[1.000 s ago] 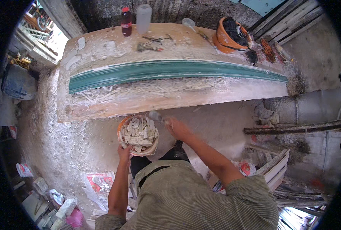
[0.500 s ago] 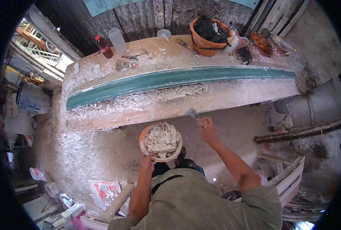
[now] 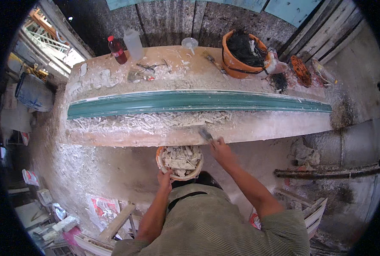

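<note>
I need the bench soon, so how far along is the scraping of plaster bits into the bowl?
Done: the bowl, held by the left hand, is already heaped with plaster scraps. In hand: the right hand works a scraper at the bench edge. Left: a long band of scraps lies below the green moulding.

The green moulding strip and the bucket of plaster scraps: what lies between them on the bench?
In the head view, a band of white plaster scraps lies along the bench between the green moulding strip and the bucket.
</note>
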The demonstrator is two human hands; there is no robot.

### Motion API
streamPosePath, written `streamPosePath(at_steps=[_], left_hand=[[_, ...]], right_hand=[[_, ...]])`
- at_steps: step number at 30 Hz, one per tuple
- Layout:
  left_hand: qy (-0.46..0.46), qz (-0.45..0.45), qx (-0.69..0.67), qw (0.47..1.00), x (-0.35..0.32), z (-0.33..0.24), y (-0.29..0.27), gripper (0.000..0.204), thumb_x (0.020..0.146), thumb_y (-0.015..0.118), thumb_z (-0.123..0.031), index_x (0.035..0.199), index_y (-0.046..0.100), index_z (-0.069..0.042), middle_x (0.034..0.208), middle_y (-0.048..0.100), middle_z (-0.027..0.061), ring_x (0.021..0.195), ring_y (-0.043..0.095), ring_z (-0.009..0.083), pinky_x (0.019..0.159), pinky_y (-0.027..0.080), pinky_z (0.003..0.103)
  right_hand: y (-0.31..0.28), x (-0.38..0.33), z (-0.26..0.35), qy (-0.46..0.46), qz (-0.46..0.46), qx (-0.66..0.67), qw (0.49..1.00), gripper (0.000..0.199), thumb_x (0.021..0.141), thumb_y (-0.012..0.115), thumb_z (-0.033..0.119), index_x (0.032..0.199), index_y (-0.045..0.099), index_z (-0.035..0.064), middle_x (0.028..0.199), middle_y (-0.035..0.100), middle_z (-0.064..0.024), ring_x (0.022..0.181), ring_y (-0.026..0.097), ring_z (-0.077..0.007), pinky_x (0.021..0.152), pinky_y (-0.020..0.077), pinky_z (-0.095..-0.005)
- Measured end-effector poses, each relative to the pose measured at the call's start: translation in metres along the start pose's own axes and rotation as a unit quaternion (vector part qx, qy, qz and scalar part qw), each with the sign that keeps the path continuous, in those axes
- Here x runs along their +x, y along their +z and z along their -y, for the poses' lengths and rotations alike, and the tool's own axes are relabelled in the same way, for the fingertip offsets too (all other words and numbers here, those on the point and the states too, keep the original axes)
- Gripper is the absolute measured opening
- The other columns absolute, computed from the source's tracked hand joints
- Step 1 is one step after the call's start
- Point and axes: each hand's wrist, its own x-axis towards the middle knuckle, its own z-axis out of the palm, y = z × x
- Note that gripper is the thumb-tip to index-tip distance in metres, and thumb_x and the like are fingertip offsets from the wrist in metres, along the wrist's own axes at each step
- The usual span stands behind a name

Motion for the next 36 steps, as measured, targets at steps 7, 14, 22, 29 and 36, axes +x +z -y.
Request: streamPosePath(at_steps=[7,14,22,29,36], left_hand=[[-0.001,-0.006,-0.046,0.999,-0.015,0.022,0.015,0.037,0.085,0.068,-0.002,0.120,0.057,-0.002,0.108,0.065,0.0103,0.096,0.068,0.0246,0.080,0.061,0.039],[0.048,-0.071,-0.009,0.996,-0.045,0.074,0.041,0.038,0.085,0.069,-0.001,0.122,0.057,-0.002,0.109,0.066,0.0098,0.100,0.068,0.0237,0.089,0.057,0.040],[0.072,-0.114,-0.034,0.990,-0.069,0.116,0.071,0.042,0.080,0.073,-0.003,0.119,0.058,-0.001,0.105,0.067,0.0104,0.088,0.070,0.0244,0.073,0.062,0.038],[0.095,-0.124,-0.006,0.988,-0.067,0.114,0.077,0.042,0.078,0.072,0.000,0.118,0.060,-0.001,0.106,0.068,0.0094,0.086,0.070,0.0213,0.073,0.059,0.034],[0.091,-0.106,-0.090,0.986,-0.049,0.109,0.078,0.042,0.080,0.071,0.000,0.120,0.057,-0.001,0.107,0.068,0.0103,0.087,0.071,0.0237,0.073,0.061,0.037]], right_hand=[[0.014,0.029,-0.025,0.058,-0.040,0.327,0.943,0.018,0.094,0.069,0.022,0.105,0.069,0.0084,0.095,0.058,-0.0164,0.079,0.066,-0.0389,0.069,0.0556,-0.0475],[-0.038,-0.002,-0.045,-0.035,0.125,0.037,0.991,0.023,0.092,0.071,0.025,0.109,0.070,0.0100,0.104,0.060,-0.0159,0.084,0.068,-0.0380,0.074,0.0567,-0.0458],[-0.023,0.088,-0.006,-0.234,0.125,0.033,0.964,0.036,0.084,0.073,0.021,0.117,0.063,0.0106,0.114,0.060,-0.0134,0.090,0.069,-0.0383,0.079,0.0575,-0.0488],[-0.004,0.141,0.011,-0.219,0.158,-0.066,0.961,0.038,0.082,0.070,0.013,0.119,0.062,0.0070,0.109,0.068,-0.0196,0.095,0.069,-0.0389,0.083,0.0568,-0.0496],[-0.059,0.065,0.035,-0.173,0.261,0.037,0.949,0.037,0.086,0.073,0.027,0.116,0.066,0.0076,0.103,0.071,-0.0207,0.096,0.069,-0.0400,0.084,0.0548,-0.0484]])
